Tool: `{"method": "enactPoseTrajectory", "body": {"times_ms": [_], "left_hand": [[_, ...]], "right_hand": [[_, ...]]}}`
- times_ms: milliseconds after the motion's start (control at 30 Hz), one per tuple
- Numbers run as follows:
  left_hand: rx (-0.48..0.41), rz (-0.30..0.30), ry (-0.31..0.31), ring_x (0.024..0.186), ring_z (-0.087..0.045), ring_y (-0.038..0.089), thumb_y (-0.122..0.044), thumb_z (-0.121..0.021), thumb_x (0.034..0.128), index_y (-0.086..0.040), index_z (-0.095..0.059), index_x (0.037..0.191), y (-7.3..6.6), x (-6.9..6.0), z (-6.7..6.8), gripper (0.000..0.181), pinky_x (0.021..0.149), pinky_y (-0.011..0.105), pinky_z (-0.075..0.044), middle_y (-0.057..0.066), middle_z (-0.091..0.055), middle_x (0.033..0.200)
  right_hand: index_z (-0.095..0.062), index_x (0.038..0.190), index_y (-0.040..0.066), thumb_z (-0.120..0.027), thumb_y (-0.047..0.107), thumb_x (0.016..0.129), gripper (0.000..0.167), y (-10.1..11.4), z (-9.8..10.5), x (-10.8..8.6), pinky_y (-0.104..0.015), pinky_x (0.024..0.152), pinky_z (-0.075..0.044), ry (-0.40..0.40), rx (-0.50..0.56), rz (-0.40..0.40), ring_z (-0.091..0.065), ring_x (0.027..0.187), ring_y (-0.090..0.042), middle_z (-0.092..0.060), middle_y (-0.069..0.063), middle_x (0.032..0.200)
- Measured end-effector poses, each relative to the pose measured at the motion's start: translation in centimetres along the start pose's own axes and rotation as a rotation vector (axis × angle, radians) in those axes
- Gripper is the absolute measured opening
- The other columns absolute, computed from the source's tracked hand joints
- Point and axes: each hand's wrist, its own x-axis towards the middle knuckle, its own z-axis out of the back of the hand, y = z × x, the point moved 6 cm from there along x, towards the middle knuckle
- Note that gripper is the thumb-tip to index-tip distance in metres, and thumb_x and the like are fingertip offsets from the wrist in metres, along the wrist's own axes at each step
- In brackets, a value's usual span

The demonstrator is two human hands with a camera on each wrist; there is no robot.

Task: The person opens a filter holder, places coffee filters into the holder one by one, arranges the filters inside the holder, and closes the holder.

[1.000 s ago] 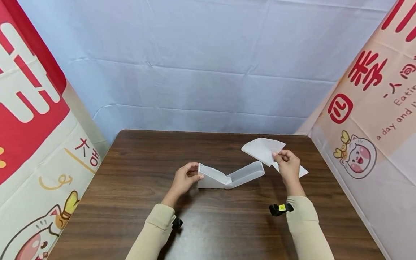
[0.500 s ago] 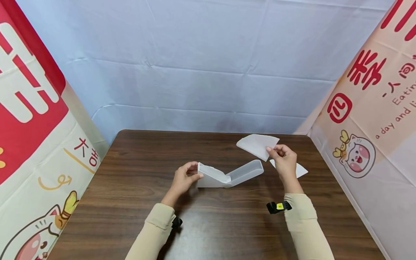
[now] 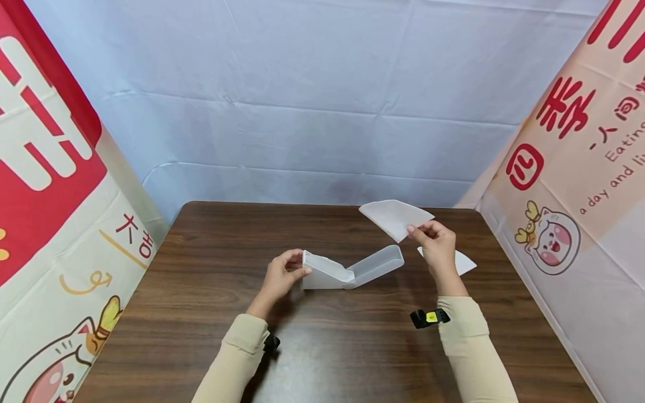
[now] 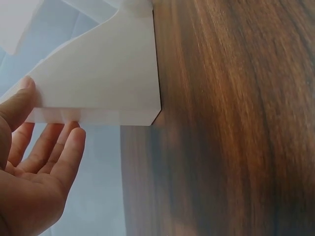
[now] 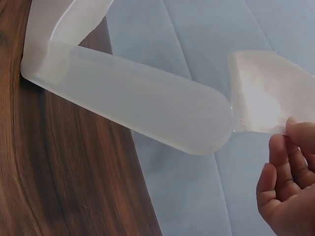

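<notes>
While the left hand (image 3: 281, 275) grips the box (image 3: 318, 279), the right hand (image 3: 438, 249), well apart, pinches paper (image 3: 393, 216) by its edge.

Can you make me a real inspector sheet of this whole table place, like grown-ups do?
Surface: brown wood-grain table.
Job's things: whitish box on the table, lid tipped open; raised paper in the air; second paper on the table, partly hidden.
Clutter: nothing seen.
Hands: left hand grips the box's end; right hand pinches the raised paper.
Cables: nothing seen.
Surroundings: pale backdrop behind; printed cloth at each side.
</notes>
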Motion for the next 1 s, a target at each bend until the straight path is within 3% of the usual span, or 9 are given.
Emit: {"method": "enactPoseTrajectory", "body": {"times_ms": [133, 233, 267, 400, 500, 533, 733, 800, 1000], "left_hand": [[-0.019, 0.007, 0.008, 0.087, -0.062, 0.036, 0.005, -0.073, 0.0761, 0.009, -0.059, 0.109, 0.2, 0.0, 0.3, 0.036, 0.074, 0.041, -0.052, 0.022, -0.063, 0.097], [-0.025, 0.013, 0.014, 0.089, -0.062, 0.036, 0.004, -0.073, 0.0766, 0.009, -0.059, 0.11, 0.4, 0.1, 0.4, 0.037, 0.076, 0.043, -0.051, 0.022, -0.063, 0.099], [-0.029, 0.015, 0.017, 0.089, -0.062, 0.036, 0.004, -0.073, 0.0767, 0.009, -0.058, 0.11, 0.5, 0.1, 0.4, 0.037, 0.076, 0.042, -0.051, 0.022, -0.063, 0.099], [-0.037, 0.03, 0.014, 0.089, -0.062, 0.033, 0.0, -0.075, 0.0764, 0.005, -0.059, 0.111, 3.0, 0.7, 0.0, 0.038, 0.073, 0.037, -0.052, 0.019, -0.064, 0.101], [-0.041, 0.043, 0.01, 0.089, -0.063, 0.029, -0.003, -0.076, 0.0757, 0.001, -0.06, 0.111, 4.7, 1.1, -0.3, 0.039, 0.071, 0.033, -0.053, 0.015, -0.065, 0.101], [-0.044, 0.041, 0.01, 0.089, -0.063, 0.028, -0.005, -0.077, 0.0758, 0.0, -0.061, 0.111, 4.8, 1.1, -0.3, 0.039, 0.071, 0.031, -0.053, 0.013, -0.065, 0.101], [-0.033, 0.001, 0.005, 0.086, -0.064, 0.025, -0.009, -0.077, 0.0762, 0.0, -0.061, 0.109, 4.7, 1.0, -0.1, 0.037, 0.068, 0.029, -0.053, 0.01, -0.065, 0.098], [-0.035, 0.006, 0.003, 0.086, -0.064, 0.024, -0.008, -0.077, 0.076, 0.0, -0.061, 0.109, 4.7, 1.0, -0.1, 0.037, 0.068, 0.029, -0.053, 0.01, -0.066, 0.098], [-0.066, 0.062, 0.007, 0.09, -0.064, 0.025, -0.006, -0.077, 0.0755, -0.001, -0.061, 0.112, 4.9, 1.0, -0.2, 0.04, 0.072, 0.031, -0.053, 0.011, -0.066, 0.101]], "right_hand": [[-0.065, 0.08, -0.004, -0.077, -0.002, 0.073, 0.014, -4.7, 1.0, 1.9, -0.024, 0.06, -0.053, 0.079, 0.061, 0.001, -0.065, 0.064, -0.018, -0.064, -0.01, 0.073], [-0.062, 0.083, -0.01, -0.073, -0.007, 0.076, 0.014, -3.8, 0.0, 1.4, -0.024, 0.062, -0.053, 0.094, 0.05, -0.039, -0.065, 0.065, -0.017, -0.064, -0.009, 0.073], [-0.059, 0.085, -0.013, -0.071, -0.009, 0.077, 0.015, -1.1, -1.0, 0.3, -0.023, 0.062, -0.053, 0.079, 0.0, -0.055, -0.065, 0.064, -0.016, -0.064, -0.008, 0.072], [-0.054, 0.085, -0.018, -0.066, -0.012, 0.079, 0.014, 1.6, -2.7, -1.0, -0.021, 0.061, -0.053, 0.098, -0.037, -0.069, -0.064, 0.061, -0.011, -0.064, -0.003, 0.069], [-0.058, 0.083, -0.011, -0.071, -0.005, 0.078, 0.015, 1.5, -3.1, -1.1, -0.023, 0.06, -0.053, 0.113, -0.032, -0.025, -0.064, 0.061, -0.011, -0.064, -0.003, 0.07], [-0.06, 0.082, -0.009, -0.072, -0.004, 0.078, 0.014, -0.8, -2.7, -0.1, -0.024, 0.06, -0.054, 0.14, 0.018, -0.015, -0.064, 0.062, -0.012, -0.065, -0.005, 0.071], [-0.06, 0.083, -0.009, -0.072, -0.004, 0.078, 0.014, -0.6, -4.3, -0.7, -0.033, 0.064, -0.055, 0.197, 0.067, -0.009, -0.065, 0.063, -0.016, -0.066, -0.016, 0.074], [-0.059, 0.084, -0.012, -0.071, -0.005, 0.078, 0.015, 1.6, -5.2, -1.8, -0.036, 0.065, -0.054, 0.189, 0.027, -0.007, -0.066, 0.063, -0.016, -0.066, -0.017, 0.074], [-0.062, 0.083, -0.007, -0.075, 0.0, 0.077, 0.016, -1.3, -4.6, -0.8, -0.027, 0.062, -0.054, 0.209, 0.056, -0.001, -0.065, 0.063, -0.016, -0.066, -0.011, 0.073]]}}
